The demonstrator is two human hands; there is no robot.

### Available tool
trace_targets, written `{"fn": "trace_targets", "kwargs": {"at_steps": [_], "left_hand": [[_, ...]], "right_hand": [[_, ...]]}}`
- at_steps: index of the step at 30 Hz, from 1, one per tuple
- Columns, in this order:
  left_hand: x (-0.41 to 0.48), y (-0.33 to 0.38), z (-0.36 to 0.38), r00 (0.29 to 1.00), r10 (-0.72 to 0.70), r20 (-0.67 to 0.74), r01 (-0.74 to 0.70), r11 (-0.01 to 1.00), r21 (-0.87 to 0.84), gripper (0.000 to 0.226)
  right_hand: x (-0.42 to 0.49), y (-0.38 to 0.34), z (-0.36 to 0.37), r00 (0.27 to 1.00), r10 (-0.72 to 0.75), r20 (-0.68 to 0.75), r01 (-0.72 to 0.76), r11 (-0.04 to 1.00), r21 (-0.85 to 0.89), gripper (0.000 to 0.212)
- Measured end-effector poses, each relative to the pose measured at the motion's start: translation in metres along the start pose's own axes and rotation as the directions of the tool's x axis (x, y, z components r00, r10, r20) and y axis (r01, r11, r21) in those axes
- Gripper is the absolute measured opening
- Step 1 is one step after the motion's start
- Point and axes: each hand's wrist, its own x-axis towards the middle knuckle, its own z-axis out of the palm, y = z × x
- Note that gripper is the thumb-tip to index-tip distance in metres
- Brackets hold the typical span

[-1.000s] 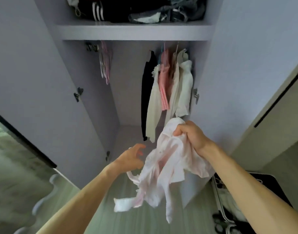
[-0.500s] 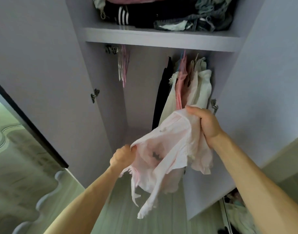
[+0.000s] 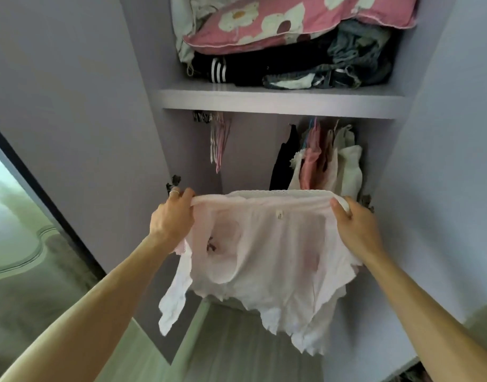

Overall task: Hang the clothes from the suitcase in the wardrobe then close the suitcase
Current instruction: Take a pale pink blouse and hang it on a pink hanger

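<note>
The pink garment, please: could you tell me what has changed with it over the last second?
The left hand took hold of the pink garment, which the right hand alone held bunched; both now grip its top edge, stretched wide. The hanging clothes and empty hangers stayed in place.

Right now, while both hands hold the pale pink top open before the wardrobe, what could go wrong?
1. The left hand and the right hand both grip the upper edge of the pink top, and neither holds a hanger. Reaching for the empty hangers means letting go on one side, so the top may slip down.
2. The left hand is close to the door hinge; the thin fabric or its loose hanging strip might catch there.
</note>
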Motion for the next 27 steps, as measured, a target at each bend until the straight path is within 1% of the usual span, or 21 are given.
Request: {"fn": "trace_targets", "kwargs": {"at_steps": [1,3,4,6,8,9,11,12,13,14,15,17,18,19,22,23,24,27], "left_hand": [[0.001,0.001,-0.001,1.000,-0.014,-0.006,0.014,1.000,-0.005,0.033],[0.005,0.006,-0.002,0.995,-0.089,0.036,0.092,0.993,-0.074,0.041],[0.006,0.008,-0.003,0.987,-0.136,0.084,0.144,0.985,-0.098,0.042],[0.007,0.012,-0.003,0.964,-0.211,0.164,0.224,0.972,-0.066,0.039],[0.008,0.012,-0.005,0.948,-0.265,0.175,0.273,0.962,-0.024,0.039],[0.009,0.010,-0.006,0.942,-0.288,0.170,0.295,0.955,-0.019,0.040],[0.011,0.004,-0.006,0.928,-0.332,0.166,0.344,0.938,-0.043,0.045],[0.011,0.001,-0.007,0.921,-0.355,0.160,0.371,0.925,-0.081,0.048],[0.012,-0.003,-0.009,0.911,-0.382,0.157,0.403,0.905,-0.140,0.051],[0.012,-0.008,-0.010,0.899,-0.411,0.153,0.435,0.878,-0.198,0.051],[0.011,-0.014,-0.010,0.882,-0.446,0.155,0.471,0.848,-0.243,0.051],[0.011,-0.022,-0.009,0.851,-0.497,0.168,0.524,0.804,-0.280,0.050],[0.010,-0.024,-0.007,0.844,-0.508,0.170,0.536,0.794,-0.286,0.050],[0.009,-0.025,-0.007,0.836,-0.523,0.166,0.548,0.784,-0.292,0.050],[0.007,-0.027,-0.008,0.811,-0.569,0.135,0.578,0.745,-0.333,0.050],[0.007,-0.030,-0.009,0.798,-0.591,0.121,0.592,0.729,-0.344,0.049],[0.005,-0.034,-0.010,0.784,-0.611,0.109,0.604,0.712,-0.360,0.048],[0.000,-0.047,-0.014,0.738,-0.667,0.099,0.645,0.654,-0.396,0.044]], "right_hand": [[0.005,0.002,0.001,1.000,0.003,0.002,-0.003,1.000,-0.002,0.031],[0.012,0.006,0.006,0.997,0.011,0.077,-0.008,0.999,-0.042,0.028],[0.014,0.008,0.009,0.994,0.012,0.107,-0.005,0.997,-0.074,0.027],[0.017,0.009,0.013,0.995,0.013,0.101,-0.002,0.994,-0.110,0.026],[0.019,0.008,0.014,0.994,-0.047,0.096,0.065,0.979,-0.194,0.034],[0.020,0.008,0.015,0.987,-0.107,0.121,0.137,0.952,-0.275,0.041],[0.018,0.012,0.020,0.937,-0.248,0.246,0.337,0.825,-0.453,0.059],[0.016,0.015,0.025,0.898,-0.278,0.340,0.426,0.740,-0.520,0.067],[0.016,0.019,0.029,0.859,-0.290,0.421,0.498,0.659,-0.563,0.070],[0.016,0.024,0.032,0.829,-0.282,0.483,0.547,0.588,-0.596,0.065],[0.017,0.029,0.036,0.802,-0.312,0.510,0.592,0.530,-0.607,0.054],[0.019,0.039,0.042,0.792,-0.390,0.469,0.610,0.513,-0.604,0.033],[0.020,0.043,0.045,0.804,-0.423,0.418,0.594,0.524,-0.611,0.031],[0.024,0.046,0.050,0.812,-0.446,0.375,0.579,0.539,-0.612,0.033],[0.027,0.044,0.058,0.862,-0.414,0.293,0.503,0.622,-0.600,0.056],[0.029,0.041,0.059,0.868,-0.425,0.256,0.489,0.647,-0.586,0.056],[0.031,0.041,0.060,0.862,-0.449,0.236,0.498,0.661,-0.561,0.051],[0.035,0.053,0.070,0.803,-0.562,0.198,0.581,0.665,-0.469,0.023]]}}
